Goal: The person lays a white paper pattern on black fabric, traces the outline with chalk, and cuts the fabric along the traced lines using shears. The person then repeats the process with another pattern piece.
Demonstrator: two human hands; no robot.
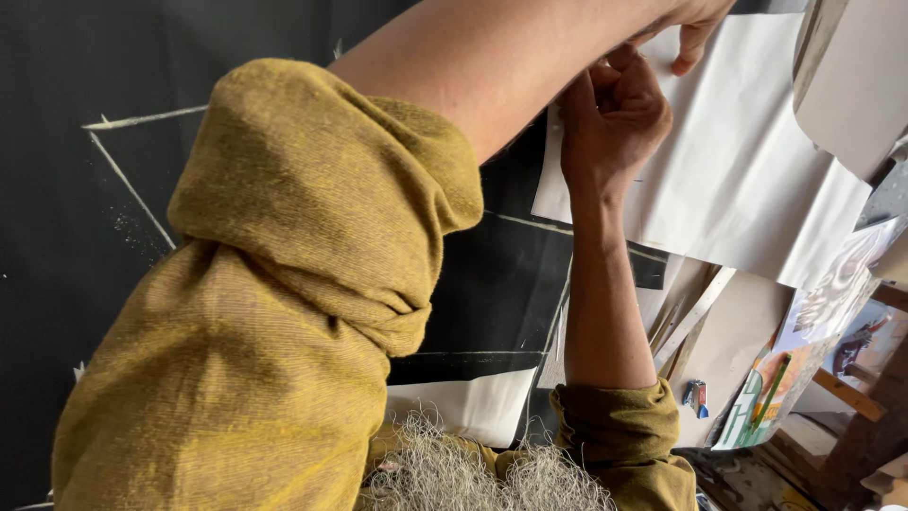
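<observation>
We pressed our left hand [695, 24], fingers flat, on the white paper [747, 161] over the black board [511, 284], right hand [615, 114] curled shut on something unseen, marking likely; steadiness needed next.

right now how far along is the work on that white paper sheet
Done: the large creased white paper sheet lies flat on the black chalk-lined surface. In hand: one hand presses its top edge, while the other hand is curled at its left edge; which is left or right is unclear. No marks visible on the sheet.
</observation>
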